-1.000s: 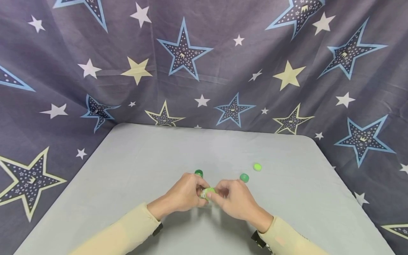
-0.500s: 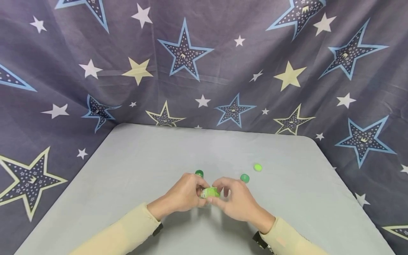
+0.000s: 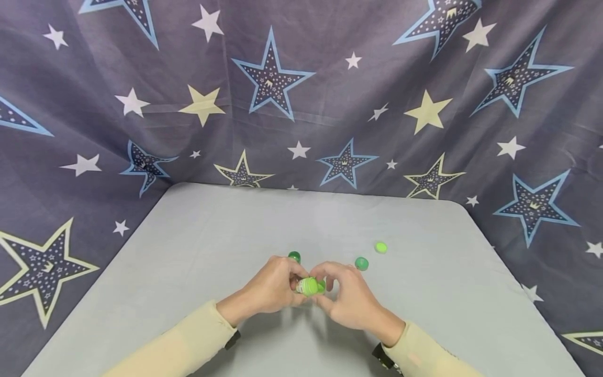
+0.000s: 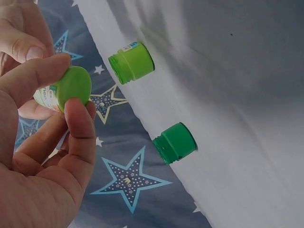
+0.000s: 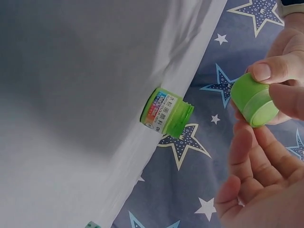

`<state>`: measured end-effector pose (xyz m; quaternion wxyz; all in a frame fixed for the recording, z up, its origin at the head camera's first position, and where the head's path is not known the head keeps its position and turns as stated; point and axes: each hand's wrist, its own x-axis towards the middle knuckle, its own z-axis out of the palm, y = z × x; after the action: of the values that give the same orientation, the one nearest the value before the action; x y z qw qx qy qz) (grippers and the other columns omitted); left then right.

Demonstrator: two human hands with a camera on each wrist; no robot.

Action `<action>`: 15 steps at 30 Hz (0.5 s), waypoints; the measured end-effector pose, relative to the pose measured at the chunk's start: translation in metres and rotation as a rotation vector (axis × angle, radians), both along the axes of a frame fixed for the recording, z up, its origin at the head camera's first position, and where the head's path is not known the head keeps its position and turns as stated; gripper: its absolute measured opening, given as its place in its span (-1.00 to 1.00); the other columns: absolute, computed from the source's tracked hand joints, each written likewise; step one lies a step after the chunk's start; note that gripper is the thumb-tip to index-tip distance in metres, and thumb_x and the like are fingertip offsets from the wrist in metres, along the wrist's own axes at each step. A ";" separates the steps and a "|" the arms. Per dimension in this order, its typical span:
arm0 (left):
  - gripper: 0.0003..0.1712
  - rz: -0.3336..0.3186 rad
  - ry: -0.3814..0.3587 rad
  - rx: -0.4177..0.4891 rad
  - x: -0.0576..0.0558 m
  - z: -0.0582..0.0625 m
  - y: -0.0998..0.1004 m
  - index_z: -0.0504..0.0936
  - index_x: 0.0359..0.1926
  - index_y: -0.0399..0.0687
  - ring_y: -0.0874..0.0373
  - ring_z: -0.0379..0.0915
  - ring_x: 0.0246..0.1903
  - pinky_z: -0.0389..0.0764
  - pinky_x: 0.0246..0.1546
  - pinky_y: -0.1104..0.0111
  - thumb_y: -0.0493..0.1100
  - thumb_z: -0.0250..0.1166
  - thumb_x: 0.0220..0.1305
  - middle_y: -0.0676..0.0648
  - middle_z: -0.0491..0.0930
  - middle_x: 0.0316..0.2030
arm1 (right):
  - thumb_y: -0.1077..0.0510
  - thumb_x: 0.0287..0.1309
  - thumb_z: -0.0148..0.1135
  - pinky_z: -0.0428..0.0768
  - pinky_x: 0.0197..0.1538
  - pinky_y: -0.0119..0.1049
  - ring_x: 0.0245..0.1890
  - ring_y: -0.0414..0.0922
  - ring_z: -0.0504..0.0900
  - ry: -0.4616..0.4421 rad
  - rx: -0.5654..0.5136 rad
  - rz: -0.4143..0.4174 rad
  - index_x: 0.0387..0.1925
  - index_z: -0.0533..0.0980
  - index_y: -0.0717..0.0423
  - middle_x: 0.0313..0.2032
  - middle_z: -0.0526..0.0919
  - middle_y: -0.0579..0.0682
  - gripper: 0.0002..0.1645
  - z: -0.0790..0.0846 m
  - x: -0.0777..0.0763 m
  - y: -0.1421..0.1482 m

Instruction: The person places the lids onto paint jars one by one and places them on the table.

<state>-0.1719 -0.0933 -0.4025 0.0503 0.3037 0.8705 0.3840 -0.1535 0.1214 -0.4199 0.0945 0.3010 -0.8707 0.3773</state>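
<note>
My left hand (image 3: 273,285) grips a small light green paint jar (image 5: 250,95), tilted sideways with its round lid end toward the right hand. The jar's label is partly covered by the left fingers. At that lid end, the right hand (image 3: 347,296) curls thumb and forefinger around the lid's edge, fingertips right at the rim. A second light green paint jar (image 4: 134,62) stands lidless on the table close by. Farther back is a dark green paint jar (image 4: 175,142), also lidless and partly behind the left hand in the head view.
Beyond the right hand lie two loose lids, a dark green lid (image 3: 361,263) and a light green lid (image 3: 381,247). They rest on a table (image 3: 235,225) with a pale grey cover. A star-patterned cloth (image 3: 301,104) hangs behind and at the sides.
My right thumb and fingers have shifted around the jar's end, uncovering more of its lid. The second light green jar now shows beside it. The left hand keeps its hold.
</note>
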 end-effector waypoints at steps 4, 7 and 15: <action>-0.69 0.002 -0.010 0.002 0.001 0.001 0.001 0.80 -0.22 -0.15 0.31 0.43 -0.51 0.58 -0.49 0.47 -0.38 0.62 -0.06 0.06 0.63 -0.45 | 0.15 -0.01 0.60 0.40 -0.17 -0.27 -0.35 -0.18 0.58 -0.011 0.006 -0.016 -0.11 0.66 -0.13 -0.26 0.70 -0.36 -0.60 0.002 0.001 0.000; -0.69 0.004 -0.017 0.007 0.001 0.002 0.001 0.79 -0.22 -0.15 0.31 0.42 -0.51 0.57 -0.49 0.47 -0.39 0.61 -0.05 0.06 0.62 -0.46 | 0.12 0.00 0.59 0.40 -0.19 -0.28 -0.37 -0.21 0.57 -0.018 0.011 -0.030 -0.16 0.66 -0.15 -0.30 0.70 -0.38 -0.66 0.002 0.001 0.000; -0.70 0.012 -0.017 0.008 0.002 0.002 0.003 0.79 -0.23 -0.14 0.31 0.43 -0.51 0.57 -0.50 0.47 -0.40 0.59 -0.05 0.10 0.60 -0.48 | 0.02 0.07 0.55 0.42 -0.25 -0.33 -0.43 -0.27 0.53 -0.021 0.032 -0.077 -0.30 0.68 -0.21 -0.44 0.60 -0.45 -0.82 0.002 0.000 0.001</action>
<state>-0.1702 -0.0900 -0.4006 0.0541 0.2955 0.8704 0.3901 -0.1532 0.1223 -0.4182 0.0949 0.2646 -0.8885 0.3626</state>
